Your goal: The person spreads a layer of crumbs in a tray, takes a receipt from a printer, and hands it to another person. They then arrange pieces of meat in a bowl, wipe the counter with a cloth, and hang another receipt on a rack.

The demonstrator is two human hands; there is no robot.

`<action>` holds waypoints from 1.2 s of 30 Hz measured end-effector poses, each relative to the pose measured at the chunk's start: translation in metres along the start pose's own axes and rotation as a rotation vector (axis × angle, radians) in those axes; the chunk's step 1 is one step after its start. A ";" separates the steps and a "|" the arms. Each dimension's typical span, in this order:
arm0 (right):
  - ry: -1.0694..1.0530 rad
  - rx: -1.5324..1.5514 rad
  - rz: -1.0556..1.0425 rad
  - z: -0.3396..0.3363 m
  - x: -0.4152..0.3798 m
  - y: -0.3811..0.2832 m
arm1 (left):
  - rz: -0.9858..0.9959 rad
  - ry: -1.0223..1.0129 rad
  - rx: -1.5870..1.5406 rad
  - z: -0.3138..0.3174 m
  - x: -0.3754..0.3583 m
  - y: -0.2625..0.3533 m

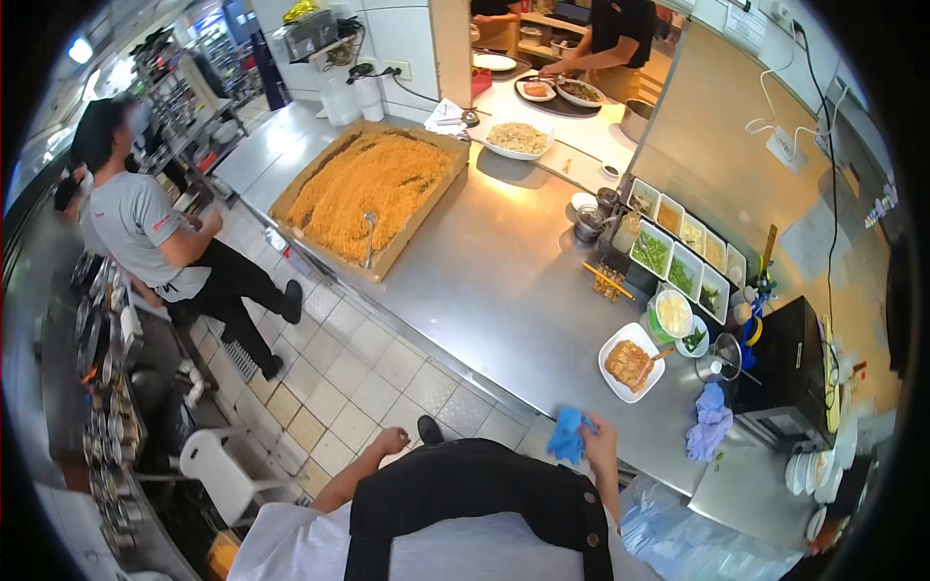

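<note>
My right hand (600,438) grips a crumpled blue cloth (567,436) at the front edge of the steel counter (465,310). Away from the counter, over the tiled floor, my left hand (392,441) hangs with its fingers curled in and nothing visible in them. Just beyond the cloth, a white dish (616,377) holds a browned, sliced piece of food (631,364). A purple cloth (710,423) lies bunched on the counter, to the right of that dish.
A large cardboard tray (441,155) of orange crumbs holds a metal scoop (369,237). White tubs (668,242) of toppings line the back. A black appliance (783,363) stands right. A plate of noodles (516,138) sits at the pass. A co-worker (155,223) stands left, near a white chair (228,474).
</note>
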State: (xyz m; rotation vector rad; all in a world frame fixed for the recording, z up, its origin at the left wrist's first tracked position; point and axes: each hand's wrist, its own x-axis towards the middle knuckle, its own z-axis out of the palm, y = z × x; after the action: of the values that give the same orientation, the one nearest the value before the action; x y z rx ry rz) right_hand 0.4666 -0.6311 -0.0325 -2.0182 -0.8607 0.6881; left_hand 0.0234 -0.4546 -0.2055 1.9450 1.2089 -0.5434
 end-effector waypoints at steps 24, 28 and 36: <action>0.522 -1.220 0.102 0.202 0.386 -0.163 | -0.346 0.233 -0.375 -0.143 -0.010 -0.138; 0.588 -1.325 0.299 0.212 0.461 -0.170 | -0.321 0.264 -0.480 -0.180 0.008 -0.143; 0.565 -1.220 0.143 0.222 0.543 -0.190 | -0.295 0.337 -0.633 -0.257 0.043 -0.092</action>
State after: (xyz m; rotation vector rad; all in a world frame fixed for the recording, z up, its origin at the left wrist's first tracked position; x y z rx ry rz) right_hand 0.5817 -0.0263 -0.0732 -3.1076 -0.8527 -0.5307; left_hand -0.0486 -0.2046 -0.1130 1.3521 1.6515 0.0464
